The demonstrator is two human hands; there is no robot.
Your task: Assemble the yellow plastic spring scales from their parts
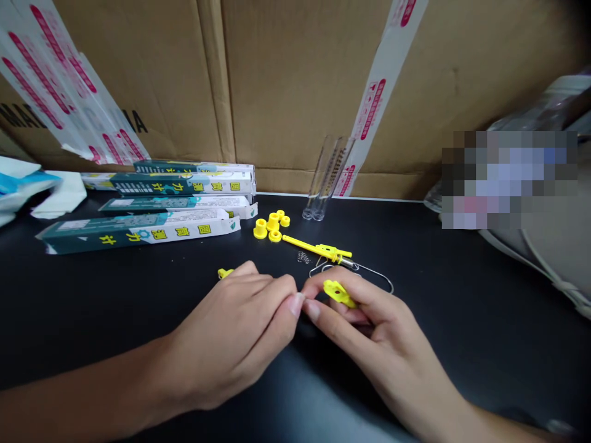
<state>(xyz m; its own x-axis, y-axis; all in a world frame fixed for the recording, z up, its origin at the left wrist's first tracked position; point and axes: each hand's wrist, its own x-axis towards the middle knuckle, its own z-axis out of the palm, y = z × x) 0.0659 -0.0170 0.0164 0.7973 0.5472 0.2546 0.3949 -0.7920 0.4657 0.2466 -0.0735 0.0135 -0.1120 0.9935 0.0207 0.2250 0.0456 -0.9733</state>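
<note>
My left hand is closed, its thumb and index fingertips pinched together. Whatever lies between them is hidden or too small to name. Beyond its knuckles shows the end of a yellow plastic piece; I cannot tell whether that hand holds it. Fingertip to fingertip with it, my right hand is curled, with a flat yellow plastic part with a hole caught among its fingers. Just behind the hands lie a yellow plastic rod, bent metal wire hooks and a small heap of tiny metal bits.
Several yellow plastic caps sit past the rod. Clear tubes stand upright near the cardboard wall. Long printed boxes lie at the left. On the right are a pale bag with cords and a blurred-out patch.
</note>
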